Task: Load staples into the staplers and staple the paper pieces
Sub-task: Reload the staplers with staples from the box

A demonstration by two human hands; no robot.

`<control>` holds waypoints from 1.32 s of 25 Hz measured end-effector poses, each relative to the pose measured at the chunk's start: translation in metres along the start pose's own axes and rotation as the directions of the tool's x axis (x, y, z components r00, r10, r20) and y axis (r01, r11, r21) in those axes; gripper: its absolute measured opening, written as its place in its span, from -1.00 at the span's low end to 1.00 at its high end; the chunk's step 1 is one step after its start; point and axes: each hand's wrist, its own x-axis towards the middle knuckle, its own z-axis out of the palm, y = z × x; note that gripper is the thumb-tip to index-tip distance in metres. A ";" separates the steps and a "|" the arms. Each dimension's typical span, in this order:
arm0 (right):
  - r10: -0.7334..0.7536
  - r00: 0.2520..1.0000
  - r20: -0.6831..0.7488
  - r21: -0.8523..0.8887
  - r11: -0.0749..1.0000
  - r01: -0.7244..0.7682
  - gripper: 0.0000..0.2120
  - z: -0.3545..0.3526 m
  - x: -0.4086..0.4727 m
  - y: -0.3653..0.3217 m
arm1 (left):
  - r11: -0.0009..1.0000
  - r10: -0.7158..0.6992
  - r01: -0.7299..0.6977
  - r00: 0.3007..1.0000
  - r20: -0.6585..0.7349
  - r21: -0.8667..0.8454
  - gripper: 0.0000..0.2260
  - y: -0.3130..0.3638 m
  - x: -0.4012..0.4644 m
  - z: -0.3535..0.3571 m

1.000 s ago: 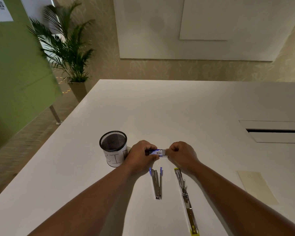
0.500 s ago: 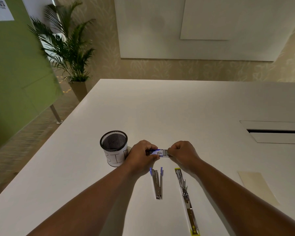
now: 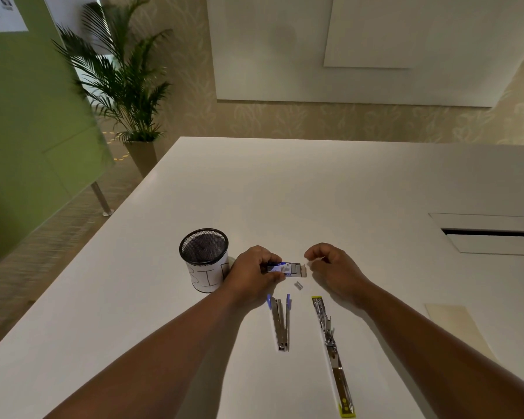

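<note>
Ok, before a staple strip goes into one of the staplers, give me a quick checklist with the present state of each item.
1. Staple box open and steadied: ok, the left hand grips it and its tray is slid out.
2. Strip in the right hand: cannot tell; its fingers are curled, too small to see what they pinch.
3. Loose staple piece accounted for: not ok, it lies on the table below the box.
4. Blue-tipped stapler open: ok, splayed in a V.
5. Yellow-tipped stapler open: ok, laid out flat.
6. Paper within reach: ok, right of the staplers.
</note>
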 end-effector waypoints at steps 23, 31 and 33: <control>0.003 0.993 -0.122 -0.330 0.943 -0.043 -0.80 0.022 0.014 0.001 | 0.993 0.066 -0.066 0.998 0.007 0.099 -0.77 -0.002 0.003 0.002; 0.022 0.997 -0.079 -0.299 0.953 -0.045 -0.69 0.019 0.017 0.007 | 0.983 0.082 -0.086 0.996 0.036 0.164 -0.75 0.002 0.003 0.001; 0.024 0.997 -0.073 -0.290 0.956 -0.045 -0.67 0.018 0.018 0.010 | 0.983 0.083 -0.087 0.996 0.033 0.164 -0.74 0.003 0.003 0.001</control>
